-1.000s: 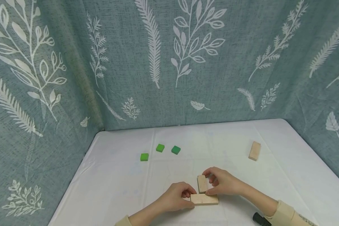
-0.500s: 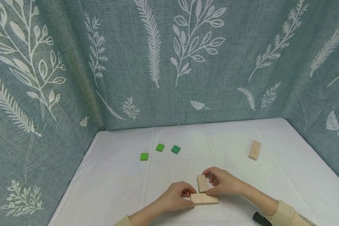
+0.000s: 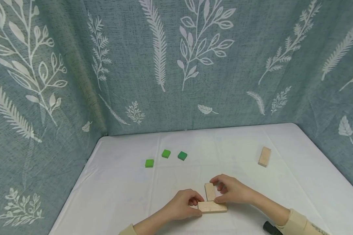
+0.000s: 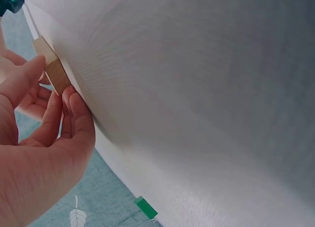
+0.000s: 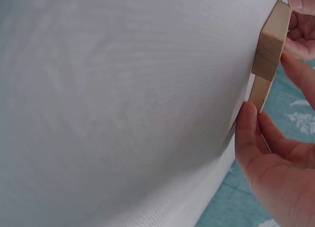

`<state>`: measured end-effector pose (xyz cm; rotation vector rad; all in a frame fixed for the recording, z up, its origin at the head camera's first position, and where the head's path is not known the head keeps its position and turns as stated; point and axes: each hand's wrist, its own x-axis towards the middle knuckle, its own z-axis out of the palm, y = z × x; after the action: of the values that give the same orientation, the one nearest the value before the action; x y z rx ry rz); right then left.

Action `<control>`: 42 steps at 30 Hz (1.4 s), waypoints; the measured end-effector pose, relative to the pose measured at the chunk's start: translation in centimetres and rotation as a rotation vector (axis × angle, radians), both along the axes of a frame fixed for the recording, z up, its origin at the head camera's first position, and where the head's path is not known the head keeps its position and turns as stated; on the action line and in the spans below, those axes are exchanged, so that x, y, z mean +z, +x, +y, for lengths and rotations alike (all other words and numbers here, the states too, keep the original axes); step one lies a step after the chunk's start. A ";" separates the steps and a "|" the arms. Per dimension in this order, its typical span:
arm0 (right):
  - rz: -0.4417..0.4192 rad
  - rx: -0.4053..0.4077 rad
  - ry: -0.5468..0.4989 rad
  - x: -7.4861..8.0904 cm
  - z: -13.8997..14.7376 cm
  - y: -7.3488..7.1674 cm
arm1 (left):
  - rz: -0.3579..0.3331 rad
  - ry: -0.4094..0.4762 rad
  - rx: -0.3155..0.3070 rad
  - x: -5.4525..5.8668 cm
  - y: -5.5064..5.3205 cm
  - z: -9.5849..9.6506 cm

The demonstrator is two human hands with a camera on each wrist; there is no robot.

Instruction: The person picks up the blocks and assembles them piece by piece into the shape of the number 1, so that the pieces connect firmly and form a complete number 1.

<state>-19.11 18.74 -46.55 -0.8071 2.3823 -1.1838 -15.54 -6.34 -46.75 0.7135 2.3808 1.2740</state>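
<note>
Two pale wooden blocks lie on the white table, forming a T in the head view. My left hand [image 3: 183,205] pinches the left end of the crosswise front block [image 3: 213,207] between thumb and fingers; the left wrist view shows this block [image 4: 56,72] from its end. Behind it, at a right angle, lies the back block [image 3: 210,192]. My right hand [image 3: 235,189] holds that one lengthwise, forefinger at its far end and thumb where the two blocks meet. In the right wrist view the back block [image 5: 260,93] is partly hidden behind the front one.
Farther back lie a light green block [image 3: 149,163], another light green block [image 3: 166,153] and a darker green block [image 3: 182,155]. A third wooden block [image 3: 264,157] is at the back right. By the right sleeve lies a black cylindrical object [image 3: 271,227]. A patterned curtain [image 3: 176,65] stands behind the table.
</note>
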 end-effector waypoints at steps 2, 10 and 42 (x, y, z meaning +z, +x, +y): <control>0.002 0.000 -0.001 0.0 0.0 0.0 | -0.001 0.000 0.000 0.0 0.0 0.0; 0.009 0.001 -0.006 -0.1 0.0 0.1 | -0.007 -0.007 0.001 0.1 0.0 -0.1; 0.076 -0.105 -0.026 0.4 2.0 -0.1 | -0.033 0.003 0.008 0.0 0.0 0.0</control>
<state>-19.24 20.78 -46.13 -0.7557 2.5034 -1.2477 -15.50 -6.35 -46.70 0.6798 2.3584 1.2832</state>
